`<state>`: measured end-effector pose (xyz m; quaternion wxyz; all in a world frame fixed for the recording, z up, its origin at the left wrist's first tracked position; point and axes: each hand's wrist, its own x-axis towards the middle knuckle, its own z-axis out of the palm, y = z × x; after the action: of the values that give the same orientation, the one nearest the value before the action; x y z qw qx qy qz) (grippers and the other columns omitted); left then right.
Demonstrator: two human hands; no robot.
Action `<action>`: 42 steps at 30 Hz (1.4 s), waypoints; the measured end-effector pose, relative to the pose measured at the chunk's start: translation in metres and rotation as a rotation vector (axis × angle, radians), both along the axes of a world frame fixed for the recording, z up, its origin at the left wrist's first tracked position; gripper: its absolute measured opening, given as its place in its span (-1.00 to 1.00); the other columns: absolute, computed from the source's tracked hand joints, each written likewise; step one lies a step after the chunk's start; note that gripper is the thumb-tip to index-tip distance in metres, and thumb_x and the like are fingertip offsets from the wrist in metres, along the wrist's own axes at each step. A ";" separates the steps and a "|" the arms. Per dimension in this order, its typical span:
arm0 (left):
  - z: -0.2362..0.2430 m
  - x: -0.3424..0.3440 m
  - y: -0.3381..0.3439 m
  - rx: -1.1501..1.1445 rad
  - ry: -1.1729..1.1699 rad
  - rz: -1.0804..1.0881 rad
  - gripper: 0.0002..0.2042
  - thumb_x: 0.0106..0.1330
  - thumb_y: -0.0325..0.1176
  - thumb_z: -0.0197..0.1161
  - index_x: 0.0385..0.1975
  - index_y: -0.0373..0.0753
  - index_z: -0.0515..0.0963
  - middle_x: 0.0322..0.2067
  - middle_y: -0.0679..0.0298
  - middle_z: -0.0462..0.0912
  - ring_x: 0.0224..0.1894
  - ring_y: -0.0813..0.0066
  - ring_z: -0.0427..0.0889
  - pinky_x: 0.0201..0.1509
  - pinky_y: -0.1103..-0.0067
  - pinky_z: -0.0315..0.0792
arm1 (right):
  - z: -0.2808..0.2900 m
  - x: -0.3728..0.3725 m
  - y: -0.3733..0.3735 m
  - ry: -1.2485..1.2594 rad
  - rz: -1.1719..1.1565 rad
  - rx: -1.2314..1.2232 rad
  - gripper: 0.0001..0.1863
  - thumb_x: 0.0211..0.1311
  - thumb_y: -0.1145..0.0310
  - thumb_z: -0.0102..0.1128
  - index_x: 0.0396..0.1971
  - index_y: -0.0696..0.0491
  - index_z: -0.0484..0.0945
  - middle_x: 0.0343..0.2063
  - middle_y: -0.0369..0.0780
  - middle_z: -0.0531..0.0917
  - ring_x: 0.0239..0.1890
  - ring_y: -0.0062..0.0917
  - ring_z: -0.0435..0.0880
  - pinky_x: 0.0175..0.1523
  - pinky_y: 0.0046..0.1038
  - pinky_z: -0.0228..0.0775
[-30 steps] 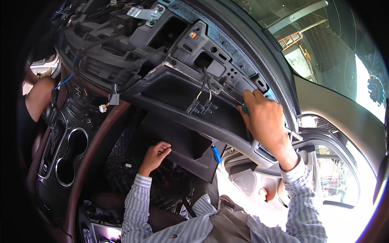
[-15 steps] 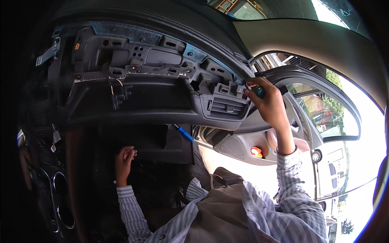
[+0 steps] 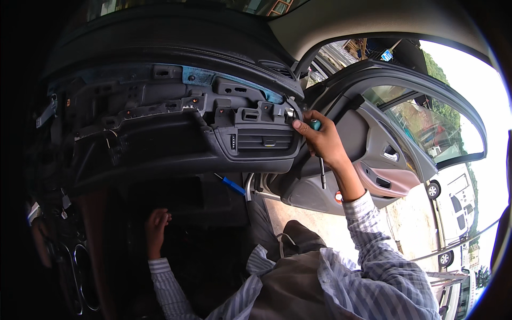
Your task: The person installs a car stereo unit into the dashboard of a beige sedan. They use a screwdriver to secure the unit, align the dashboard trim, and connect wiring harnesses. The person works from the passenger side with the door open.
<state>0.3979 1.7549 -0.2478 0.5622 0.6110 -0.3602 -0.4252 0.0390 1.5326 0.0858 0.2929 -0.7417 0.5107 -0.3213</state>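
Stripped dashboard (image 3: 170,90) runs toward the open car door (image 3: 349,128), right hand (image 3: 324,140) clasping a green-handled screwdriver (image 3: 316,125) beside the air vent (image 3: 264,141), seemingly mid-work at the dashboard's end, next move calling for steady fingertips, left hand (image 3: 157,224) loosely curled, hold unclear.

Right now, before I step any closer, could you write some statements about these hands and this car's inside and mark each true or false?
1. The right hand holds a green-handled tool with a metal shaft. True.
2. The left hand grasps the slim blue stick-shaped tool. False: that tool is apart from both hands, seen below the dark, partly stripped dashboard.
3. The grey car door with pinkish-brown trim stands open. True.
4. The black slatted air vent is to the right of the right hand. False: it is to that hand's left.
5. The metal shaft points down in the picture. True.
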 end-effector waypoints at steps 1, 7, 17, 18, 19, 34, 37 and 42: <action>-0.007 0.002 0.000 0.004 -0.009 0.008 -0.63 0.46 -0.02 0.19 -0.02 -0.22 0.58 -0.26 0.30 0.68 -0.17 0.55 0.66 -0.10 0.55 0.53 | 0.005 -0.001 -0.003 -0.060 0.000 0.192 -0.56 0.25 0.05 0.42 -0.24 0.15 0.55 -0.65 -0.35 0.48 -0.65 -0.67 0.48 -0.54 -0.57 0.34; 0.001 -0.003 -0.002 0.021 -0.105 0.024 -0.69 0.47 -0.12 0.19 -0.06 -0.26 0.60 -0.31 0.28 0.69 -0.20 0.52 0.68 -0.13 0.55 0.54 | -0.016 -0.005 -0.024 -0.151 0.166 0.119 -0.57 0.30 0.01 0.36 -0.40 0.14 0.55 -0.77 -0.43 0.39 -0.78 -0.76 0.36 -0.68 -0.65 0.17; 0.098 -0.048 -0.008 0.083 -0.366 -0.192 -0.80 0.46 -0.30 0.19 -0.18 -0.31 0.64 -0.37 0.22 0.72 -0.27 0.46 0.73 -0.19 0.56 0.58 | -0.029 -0.003 -0.041 -0.352 0.325 0.145 -0.34 0.21 0.09 0.45 0.02 0.39 0.49 -0.76 -0.38 0.36 -0.80 -0.70 0.29 -0.70 -0.54 0.09; 0.136 -0.074 -0.008 0.011 -0.334 -0.290 -0.81 0.43 -0.31 0.21 -0.20 -0.32 0.65 -0.37 0.21 0.73 -0.27 0.43 0.74 -0.17 0.56 0.58 | -0.028 -0.006 -0.044 -0.342 0.377 0.164 -0.26 0.19 0.12 0.46 0.11 0.45 0.43 -0.78 -0.34 0.37 -0.81 -0.65 0.32 -0.70 -0.53 0.16; 0.175 -0.097 -0.011 -0.121 -0.338 -0.314 -0.81 0.43 -0.32 0.22 -0.18 -0.31 0.64 -0.35 0.21 0.73 -0.25 0.43 0.73 -0.15 0.56 0.58 | -0.026 -0.006 -0.046 -0.353 0.368 0.142 -0.26 0.18 0.12 0.46 0.11 0.46 0.43 -0.78 -0.33 0.38 -0.81 -0.64 0.33 -0.70 -0.53 0.18; 0.289 -0.165 -0.177 -0.565 -1.578 0.380 -0.63 0.38 -0.06 0.25 -0.28 -0.32 0.67 -0.37 0.13 0.67 -0.11 0.16 0.55 0.05 0.32 0.39 | -0.036 -0.003 -0.061 -0.308 0.347 0.111 -0.16 0.04 0.05 0.46 0.21 0.34 0.45 -0.60 -0.11 0.64 -0.69 -0.42 0.58 -0.52 -0.41 0.46; 0.289 -0.165 -0.185 -0.578 -1.569 0.381 -0.65 0.39 -0.08 0.25 -0.37 -0.31 0.65 -0.42 0.16 0.65 -0.16 0.16 0.55 -0.01 0.32 0.38 | -0.036 -0.002 -0.057 -0.339 0.335 0.103 -0.21 0.04 0.05 0.46 0.16 0.32 0.50 -0.60 -0.11 0.65 -0.69 -0.42 0.58 -0.51 -0.40 0.47; 0.285 -0.162 -0.198 -0.602 -1.575 0.402 -0.64 0.41 -0.09 0.24 -0.50 -0.28 0.59 -0.46 0.19 0.61 -0.23 0.17 0.53 -0.09 0.31 0.35 | -0.025 -0.012 -0.049 -0.272 0.345 0.073 -0.38 0.10 0.06 0.40 -0.02 0.32 0.62 -0.50 -0.05 0.70 -0.63 -0.33 0.66 -0.42 -0.35 0.55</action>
<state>0.2360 1.5569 0.0368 0.3513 0.6048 -0.6271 0.3427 0.0274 1.4839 0.0605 0.4364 -0.7568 0.3432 -0.3450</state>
